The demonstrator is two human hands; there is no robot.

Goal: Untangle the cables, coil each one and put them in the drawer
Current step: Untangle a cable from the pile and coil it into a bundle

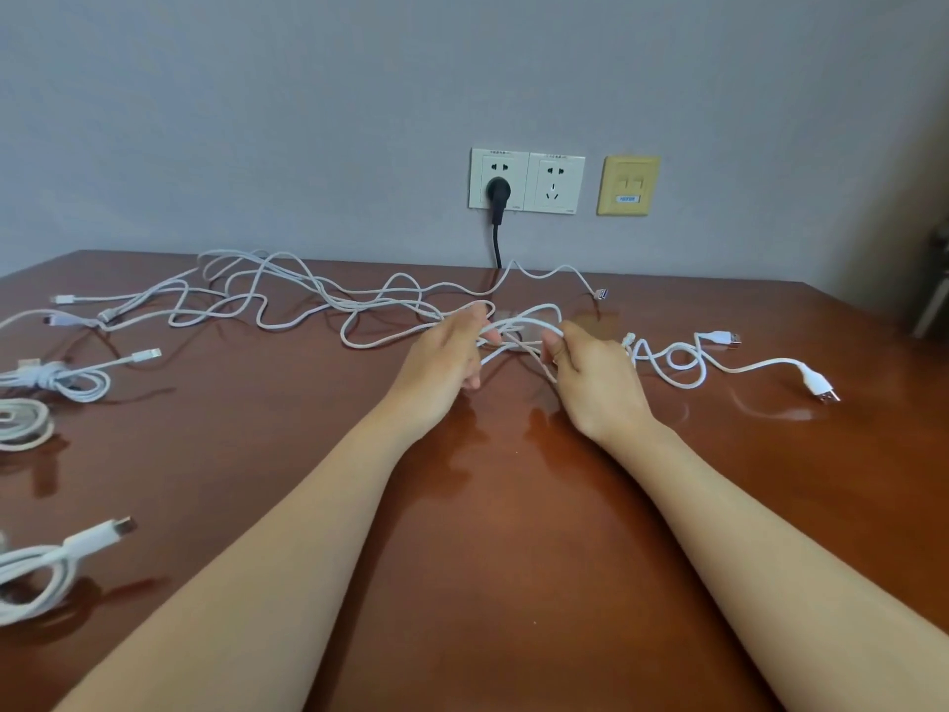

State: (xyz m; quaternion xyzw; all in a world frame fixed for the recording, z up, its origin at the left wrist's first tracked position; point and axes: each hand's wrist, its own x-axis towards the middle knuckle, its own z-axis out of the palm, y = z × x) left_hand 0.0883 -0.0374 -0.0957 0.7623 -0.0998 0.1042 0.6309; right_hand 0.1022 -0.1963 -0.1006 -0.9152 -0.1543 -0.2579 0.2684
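1. Your left hand [447, 362] reaches out over the middle of the glossy brown table [488, 531], its fingers curled round strands of the tangle of white cables [369, 303].
2. Your right hand [595, 382], just to its right, pinches strands of the same tangle between the thumb and curled fingers. Several strands cross the small gap between the two hands.
3. From your hands the tangle sprawls to the far left of the table in loose, overlapping loops, and small connectors lie at its left end. One strand runs along the far edge to a connector [601, 292] on the far right.
4. Right of your right hand a loose white cable [765, 362] curls in small loops on the table and ends in a USB plug [820, 389] at the right. A second plug [721, 339] lies just beyond the loops. You cannot tell whether this cable joins the tangle under your hand.
5. Three coiled cables sit along the left edge: a bundled one [61, 377] farthest away, a flat coil [23, 418] just nearer, and a third coil [36, 573] nearest you. The frame partly cuts off all three.
6. On the far wall are two white sockets [554, 183]. A black plug [497, 190] sits in the left one, and its cord drops behind the table. A yellow data plate [627, 186] is mounted to the right of the sockets.
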